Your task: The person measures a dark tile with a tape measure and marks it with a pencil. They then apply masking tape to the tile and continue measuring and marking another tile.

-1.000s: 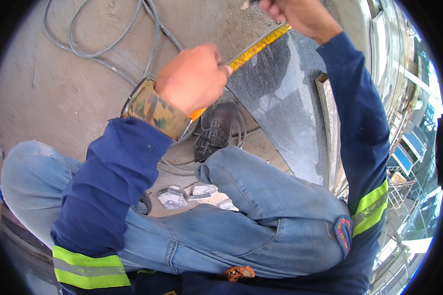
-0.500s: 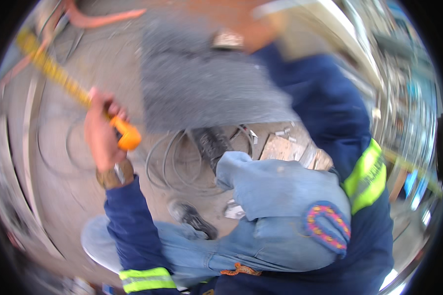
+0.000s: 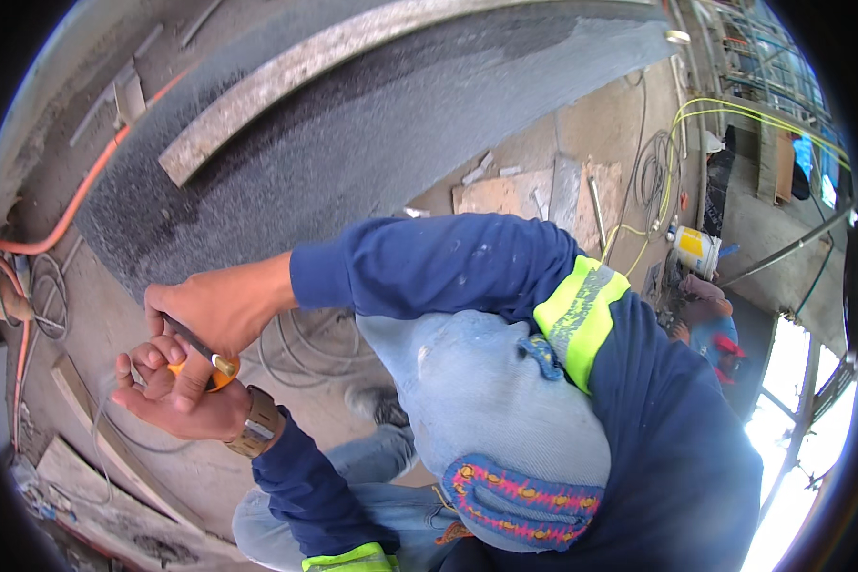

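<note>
My left hand [image 3: 195, 405] is palm up with its fingers curled around an orange tape measure [image 3: 222, 375], mostly hidden by the thumb and fingers. My right hand [image 3: 221, 303] reaches across and meets it, closed on a slim dark stick [image 3: 189, 336] with a brass-coloured end [image 3: 223, 364], which lies over the left palm. I cannot make out what kind of tool the stick is. Just beyond both hands lies a large dark grey slab [image 3: 286, 210]. On top of it rests a long, pale, speckled strip [image 3: 257, 105].
An orange hose [image 3: 86, 195] runs along the slab's left side. Loops of grey cable [image 3: 305, 353] lie by my foot, and a wooden bar [image 3: 114, 439] is at left. Board scraps [image 3: 505, 195], a yellow-green hose [image 3: 682, 110] and a white-and-yellow bucket [image 3: 696, 250] are at right.
The long yellow blade held out from my left hand no longer shows. My right hand has come from the far side of the slab to my left hand. The view has swung across the slab.
</note>
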### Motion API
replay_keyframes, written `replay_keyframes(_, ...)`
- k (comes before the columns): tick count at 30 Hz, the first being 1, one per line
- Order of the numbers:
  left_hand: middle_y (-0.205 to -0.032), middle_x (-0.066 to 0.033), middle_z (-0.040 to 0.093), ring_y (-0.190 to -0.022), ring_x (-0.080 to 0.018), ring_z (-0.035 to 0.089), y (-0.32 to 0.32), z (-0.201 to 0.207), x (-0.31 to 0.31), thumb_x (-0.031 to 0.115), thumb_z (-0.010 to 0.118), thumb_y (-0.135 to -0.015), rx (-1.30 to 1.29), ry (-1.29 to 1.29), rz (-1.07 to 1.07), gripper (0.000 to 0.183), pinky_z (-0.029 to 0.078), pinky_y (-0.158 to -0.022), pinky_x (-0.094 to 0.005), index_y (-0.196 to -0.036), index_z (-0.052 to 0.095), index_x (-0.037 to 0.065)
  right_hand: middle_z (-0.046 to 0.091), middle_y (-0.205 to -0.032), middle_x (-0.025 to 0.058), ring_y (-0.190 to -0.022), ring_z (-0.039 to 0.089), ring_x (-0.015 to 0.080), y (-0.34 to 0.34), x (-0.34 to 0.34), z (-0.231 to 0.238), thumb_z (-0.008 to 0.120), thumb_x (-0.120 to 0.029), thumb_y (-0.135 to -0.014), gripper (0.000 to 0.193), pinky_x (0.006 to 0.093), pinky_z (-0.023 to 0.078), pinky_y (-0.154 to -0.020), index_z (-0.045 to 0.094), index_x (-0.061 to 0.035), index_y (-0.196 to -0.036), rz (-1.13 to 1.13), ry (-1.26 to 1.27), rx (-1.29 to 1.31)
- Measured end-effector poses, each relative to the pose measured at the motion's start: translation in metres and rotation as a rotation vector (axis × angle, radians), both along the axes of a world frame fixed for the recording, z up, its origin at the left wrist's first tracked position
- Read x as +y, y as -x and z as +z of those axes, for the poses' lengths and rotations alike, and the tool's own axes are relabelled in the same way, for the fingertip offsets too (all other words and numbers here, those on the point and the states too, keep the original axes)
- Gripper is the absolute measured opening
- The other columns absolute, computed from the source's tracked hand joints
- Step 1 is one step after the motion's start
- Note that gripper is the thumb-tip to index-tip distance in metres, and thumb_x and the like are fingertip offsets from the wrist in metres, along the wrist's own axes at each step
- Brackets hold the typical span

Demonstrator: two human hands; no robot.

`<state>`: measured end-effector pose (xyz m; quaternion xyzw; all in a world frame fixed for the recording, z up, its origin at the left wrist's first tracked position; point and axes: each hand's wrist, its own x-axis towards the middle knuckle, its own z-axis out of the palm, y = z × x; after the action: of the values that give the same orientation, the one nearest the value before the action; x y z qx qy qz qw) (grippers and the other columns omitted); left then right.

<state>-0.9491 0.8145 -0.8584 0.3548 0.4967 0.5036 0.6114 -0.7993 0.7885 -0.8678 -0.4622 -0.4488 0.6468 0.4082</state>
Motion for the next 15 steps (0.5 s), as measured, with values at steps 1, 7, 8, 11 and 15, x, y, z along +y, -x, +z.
replay_keyframes(1,-0.086,-0.0048,0.052,-0.080,-0.0193,0.056,0.003,-0.003,-0.005,0.053,0.040,-0.107,-0.017,-0.014,-0.030,0.052,0.050,-0.083,-0.0398,-0.121,0.051,0.004,0.070,-0.103,0.0177,-0.100,0.070,0.0342,0.004,0.000,-0.011,0.091,-0.064,-0.063,0.100,0.0374,0.055,-0.086,0.051,0.0073,-0.121,0.023,-0.030,0.010)
replay_keyframes(7,-0.102,-0.0096,0.060,-0.094,-0.0243,0.060,0.004,0.038,-0.015,0.049,0.041,-0.109,-0.040,0.058,-0.058,0.053,0.052,-0.092,-0.0419,-0.130,0.050,0.001,0.069,-0.100,0.0117,-0.096,0.070,0.0303,-0.011,-0.022,0.014,0.094,-0.045,-0.068,0.075,0.0379,0.055,-0.083,0.055,0.0002,-0.114,-0.046,-0.146,-0.075)
replay_keyframes(8,-0.107,-0.0110,0.062,-0.098,-0.0256,0.062,-0.008,0.055,-0.017,0.047,0.044,-0.109,0.018,0.063,-0.003,0.052,0.052,-0.095,-0.0434,-0.131,0.050,0.001,0.068,-0.100,0.0116,-0.094,0.069,0.0298,-0.015,-0.033,0.019,0.093,-0.041,-0.070,0.068,0.0379,0.055,-0.081,0.056,-0.0016,-0.113,-0.133,-0.214,-0.223)
replay_keyframes(11,-0.119,-0.0154,0.062,-0.108,-0.0281,0.062,0.007,0.080,-0.022,0.037,0.054,-0.107,0.492,-0.037,-0.286,0.046,0.050,-0.104,-0.0477,-0.132,0.051,-0.002,0.064,-0.105,0.0118,-0.090,0.066,0.0210,-0.042,-0.108,0.034,0.077,-0.025,-0.086,0.043,0.0353,0.055,-0.077,0.054,-0.0057,-0.117,-0.852,-0.221,-0.316)
replay_keyframes(15,-0.116,-0.0141,0.061,-0.103,-0.0203,0.060,0.084,0.145,-0.061,0.022,0.062,-0.103,0.740,0.212,-0.777,0.036,0.048,-0.095,-0.0379,-0.127,0.055,-0.003,0.053,-0.108,0.0116,-0.093,0.060,0.0190,-0.049,-0.230,0.002,0.072,-0.013,-0.093,0.042,0.0353,0.056,-0.080,0.045,-0.0015,-0.124,-1.600,0.252,-0.487)
